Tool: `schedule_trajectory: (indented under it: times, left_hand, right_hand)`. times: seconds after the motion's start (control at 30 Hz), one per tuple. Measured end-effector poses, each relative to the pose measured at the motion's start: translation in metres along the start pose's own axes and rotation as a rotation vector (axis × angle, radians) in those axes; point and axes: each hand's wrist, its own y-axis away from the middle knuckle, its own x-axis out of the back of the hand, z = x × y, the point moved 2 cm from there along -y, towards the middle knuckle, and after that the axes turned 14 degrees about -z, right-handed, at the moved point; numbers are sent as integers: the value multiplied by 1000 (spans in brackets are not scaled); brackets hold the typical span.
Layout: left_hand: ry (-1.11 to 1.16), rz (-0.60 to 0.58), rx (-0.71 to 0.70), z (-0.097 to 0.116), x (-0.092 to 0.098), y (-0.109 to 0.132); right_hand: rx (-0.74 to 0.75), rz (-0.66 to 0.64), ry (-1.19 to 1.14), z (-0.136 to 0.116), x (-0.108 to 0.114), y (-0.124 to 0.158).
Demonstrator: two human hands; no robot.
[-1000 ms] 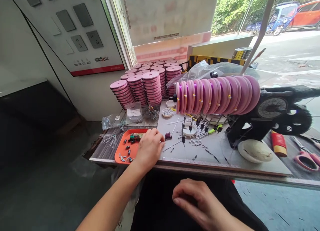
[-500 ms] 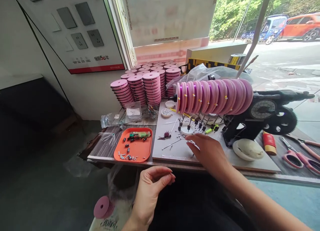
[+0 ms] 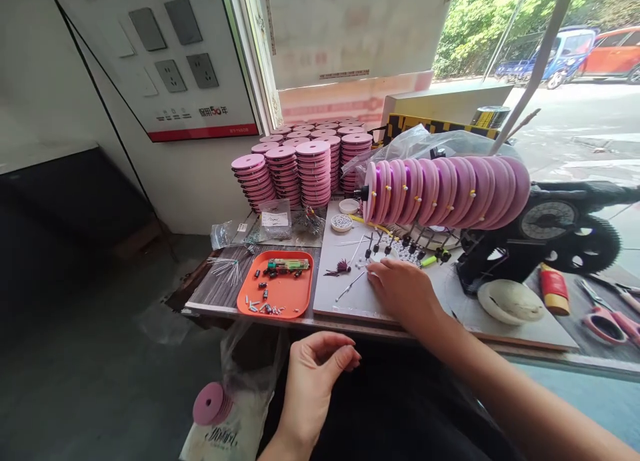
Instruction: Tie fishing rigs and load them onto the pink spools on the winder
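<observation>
In the lower middle, my left hand (image 3: 320, 374) hangs in front of the table edge with thumb and fingertips pinched together. Whatever lies in that pinch is too small to make out. My right hand (image 3: 404, 289) reaches down onto the pale board (image 3: 330, 301), fingers curled and close together; the palm hides what they hold. Left of its fingertips lies a thin metal rod (image 3: 350, 286). A dark purple tassel-like bundle (image 3: 343, 266) rests farther left. Small white beads (image 3: 407, 250) are scattered just beyond the hand, beneath a row of pink spools (image 3: 445, 191).
A black winding machine (image 3: 545, 228) carries the spools. An orange tray (image 3: 280, 301) holds small parts. Stacked pink spools (image 3: 314, 174) stand behind. At right are a white dish (image 3: 510, 301), a red-and-yellow tube (image 3: 554, 289) and pink-handled scissors (image 3: 605, 324).
My right hand has lowered onto the board and its fingers have drawn together beside the rod's end. The left hand keeps its pinch. The whole view has shifted slightly.
</observation>
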Motion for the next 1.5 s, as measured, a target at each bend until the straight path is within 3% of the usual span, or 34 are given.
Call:
schedule_trajectory:
  times: [0.07,0.17,0.33,0.53,0.8,0.97,1.07,1.23,1.5]
  left_hand:
    - [-43,16,-17,1,0,1]
    - [-100,30,-46,3,0,3]
    - [-234,68,-125,9,5,11]
    - [-353,55,-185,17,8,18]
    - [-407,-18,-237,15,-4,15]
    - [-530,-90,-251,15,-5,16]
    - [-662,-123,-275,16,-1,20]
    - [-707,-72,-263,17,7,26]
    - [-552,-8,-197,8,10,27]
  right_hand:
    - [59,60,-69,-2,2,15]
    - [272,193,-334,-8,3,51]
    - [434,194,-690,-23,-12,91]
    - [427,167,-833,-31,-22,89]
    - [407,91,-1048,-36,-25,86]
    - [456,113,-1017,-37,-23,87]
    - [494,128,-876,-36,-22,87]
    - [477,145,-692,-38,-24,86]
    - [431,199,-912,-38,-20,88]
